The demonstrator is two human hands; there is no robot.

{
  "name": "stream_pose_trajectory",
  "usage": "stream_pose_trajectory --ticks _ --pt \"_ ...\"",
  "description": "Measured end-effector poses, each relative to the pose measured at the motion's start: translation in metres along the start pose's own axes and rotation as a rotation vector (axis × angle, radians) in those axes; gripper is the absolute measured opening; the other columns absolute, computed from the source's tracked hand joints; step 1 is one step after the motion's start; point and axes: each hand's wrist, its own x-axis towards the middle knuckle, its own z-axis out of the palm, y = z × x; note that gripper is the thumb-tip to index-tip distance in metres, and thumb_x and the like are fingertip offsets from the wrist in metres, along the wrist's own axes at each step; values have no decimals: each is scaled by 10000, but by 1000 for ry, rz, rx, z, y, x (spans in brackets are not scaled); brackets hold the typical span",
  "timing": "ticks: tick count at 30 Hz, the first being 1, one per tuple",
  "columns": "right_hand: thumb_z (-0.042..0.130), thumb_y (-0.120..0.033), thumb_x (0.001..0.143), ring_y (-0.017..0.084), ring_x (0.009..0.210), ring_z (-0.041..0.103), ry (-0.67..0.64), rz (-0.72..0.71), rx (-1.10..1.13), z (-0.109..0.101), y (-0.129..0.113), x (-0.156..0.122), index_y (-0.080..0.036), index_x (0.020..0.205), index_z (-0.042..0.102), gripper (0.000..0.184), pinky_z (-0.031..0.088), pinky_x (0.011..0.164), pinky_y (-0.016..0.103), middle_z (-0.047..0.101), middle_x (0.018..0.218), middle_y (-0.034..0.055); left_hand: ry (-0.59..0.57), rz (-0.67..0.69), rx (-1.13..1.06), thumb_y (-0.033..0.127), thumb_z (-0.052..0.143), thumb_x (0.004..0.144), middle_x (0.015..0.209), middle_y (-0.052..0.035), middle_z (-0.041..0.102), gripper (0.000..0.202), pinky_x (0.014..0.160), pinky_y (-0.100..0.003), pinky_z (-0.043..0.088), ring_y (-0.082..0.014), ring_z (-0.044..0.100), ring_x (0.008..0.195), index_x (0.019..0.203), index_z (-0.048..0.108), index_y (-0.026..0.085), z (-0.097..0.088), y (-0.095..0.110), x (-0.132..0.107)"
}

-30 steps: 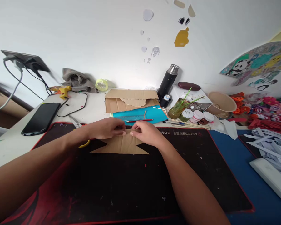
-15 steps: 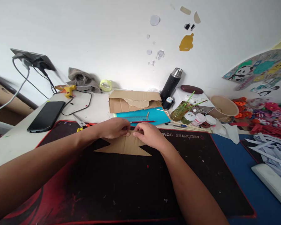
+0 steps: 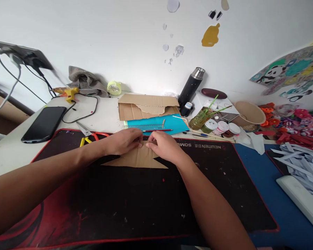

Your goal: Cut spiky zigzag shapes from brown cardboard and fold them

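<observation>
A cut piece of brown cardboard lies on the dark desk mat, its pointed lower corners spreading left and right. Both my hands close on its far edge, near the middle. My left hand pinches the edge with thumb and fingers. Just to the right, my right hand grips the same edge, fingertips close to the left ones. The hands cover much of the upper part of the cardboard. Scissors rest beyond my left forearm, partly hidden by it.
Behind the hands lie a blue sheet, a red pencil and folded cardboard. A black phone and glue gun are at left. To the right stand a black flask, a brush jar and paint pots.
The view has shifted slightly, so most of the desk appears a little higher and to the left. Both hands keep their hold on the cardboard's far edge.
</observation>
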Motion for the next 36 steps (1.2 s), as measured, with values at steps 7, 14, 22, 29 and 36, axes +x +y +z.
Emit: stream_pose_trajectory --ticks 7,14,22,29,36 --pt "763 -212 979 219 941 647 9 -4 -4 1 -1 0 -210 935 640 130 406 784 316 734 1012 49 54 63 -36 306 510 988 1054 -99 678 130 885 -373 476 -262 623 993 971 595 209 7 -5 -4" --pt "748 -235 962 174 804 639 -37 53 156 -4 0 -2 -208 935 715 50 389 708 286 742 912 11 4 39 -13 297 568 975 1052 -78 726 145 857 -350 472 -255 660 981 984 686 213 -5 -3 -1" --pt "724 -289 982 171 684 627 -57 73 56 -13 -1 -6 -209 808 729 192 319 627 288 757 781 12 28 220 104 180 623 977 1005 -74 747 150 948 -396 453 -268 656 1031 951 762 229 -7 11 8" --pt "726 -341 978 197 688 628 -102 60 -50 -17 -6 -9 -224 747 730 259 280 584 313 755 764 28 196 139 159 182 578 1002 1225 -122 739 283 1048 -448 464 -300 624 1181 1232 737 230 -9 24 -18" --pt "719 -348 999 177 617 567 -90 77 -83 -17 -11 -12 -223 714 691 312 272 585 319 719 720 18 236 -222 210 494 630 961 1137 -106 749 353 1031 -428 471 -330 634 1170 1170 761 241 -40 -28 -82"
